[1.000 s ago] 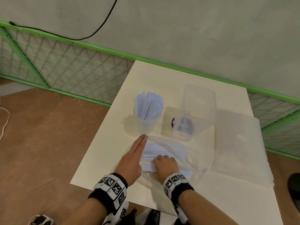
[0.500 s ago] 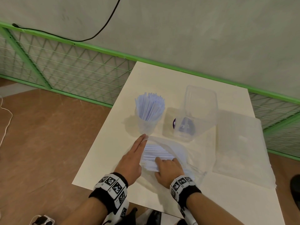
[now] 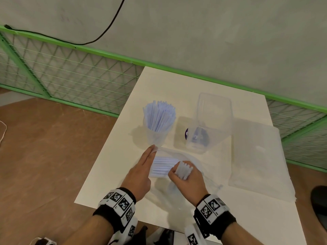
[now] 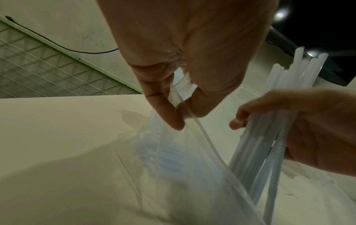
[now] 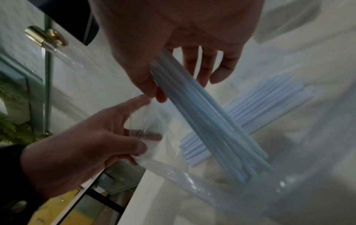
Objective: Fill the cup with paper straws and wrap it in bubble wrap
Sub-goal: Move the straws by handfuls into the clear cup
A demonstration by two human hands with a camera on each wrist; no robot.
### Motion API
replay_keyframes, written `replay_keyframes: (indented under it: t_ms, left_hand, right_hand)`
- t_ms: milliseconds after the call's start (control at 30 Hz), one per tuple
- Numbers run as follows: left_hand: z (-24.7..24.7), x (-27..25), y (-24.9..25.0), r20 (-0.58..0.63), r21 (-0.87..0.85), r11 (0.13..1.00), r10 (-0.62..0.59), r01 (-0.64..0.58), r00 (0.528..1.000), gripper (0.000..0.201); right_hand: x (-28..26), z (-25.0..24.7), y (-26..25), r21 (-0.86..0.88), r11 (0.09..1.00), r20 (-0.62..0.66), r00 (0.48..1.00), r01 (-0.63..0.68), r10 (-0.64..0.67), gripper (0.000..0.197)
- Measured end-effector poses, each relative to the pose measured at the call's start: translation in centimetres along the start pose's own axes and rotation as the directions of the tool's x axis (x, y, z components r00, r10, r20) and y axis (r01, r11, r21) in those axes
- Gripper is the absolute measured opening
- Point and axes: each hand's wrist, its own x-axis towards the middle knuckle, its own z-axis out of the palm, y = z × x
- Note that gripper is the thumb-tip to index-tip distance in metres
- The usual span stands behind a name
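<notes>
A clear cup (image 3: 155, 137) packed with upright pale blue paper straws (image 3: 159, 115) stands on the white table (image 3: 109, 174). Just in front of it lies a clear plastic bag (image 3: 194, 160) with more straws (image 3: 160, 165) inside. My left hand (image 3: 152, 150) pinches the bag's open edge (image 4: 189, 120) between thumb and fingers. My right hand (image 3: 178, 171) grips a bundle of straws (image 5: 202, 121) at the bag's mouth, tilted up, with its lower ends still inside the bag. A stack of bubble wrap sheets (image 3: 256, 161) lies flat at the right.
A clear, rectangular plastic container (image 3: 212, 121) stands right of the cup, with a dark purple object (image 3: 186, 134) behind it. A green mesh fence (image 3: 70, 82) runs along the wall beyond the table. Brown floor lies to the left, below the table's edge.
My right hand has closed round a bundle of straws in the bag and raised it, so the straw ends now stick up above my fist. The left hand keeps its hold.
</notes>
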Motion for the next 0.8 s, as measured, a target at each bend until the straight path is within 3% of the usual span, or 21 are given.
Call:
replay_keyframes:
  t_ms: [100, 367, 500, 667, 800]
  left_hand:
    - [0.0, 0.0, 0.0, 0.003, 0.0, 1.0, -0.008, 0.008, 1.0, 0.103]
    - [-0.1, -0.1, 0.4, 0.002, 0.017, 1.0, -0.026, 0.026, 1.0, 0.103]
    - [-0.1, -0.2, 0.3, 0.006, 0.02, 1.0, -0.024, 0.024, 1.0, 0.103]
    - [-0.1, -0.1, 0.3, 0.008, 0.015, 0.999, -0.037, 0.037, 0.999, 0.102]
    - [-0.1, 0.0, 0.4, 0.014, 0.021, 0.999, -0.028, 0.028, 1.0, 0.102]
  right_hand:
    - [-0.3, -0.5, -0.2, -0.021, 0.998, 0.02, 0.998, -0.052, 0.052, 0.016]
    - [-1.2, -2.0, -1.2, -0.109, 0.994, 0.048, 0.999, -0.007, 0.013, 0.003]
    - [-1.1, -2.1, -1.6, -0.292, 0.954, 0.099, 0.995, 0.059, -0.031, 0.019]
    - [-1.6, -3.0, -2.1, -0.219, 0.974, 0.11, 0.993, 0.061, -0.038, 0.018]
    - [-1.5, -2.7, -0.6, -0.437, 0.882, 0.232, 0.969, 0.178, -0.081, 0.029]
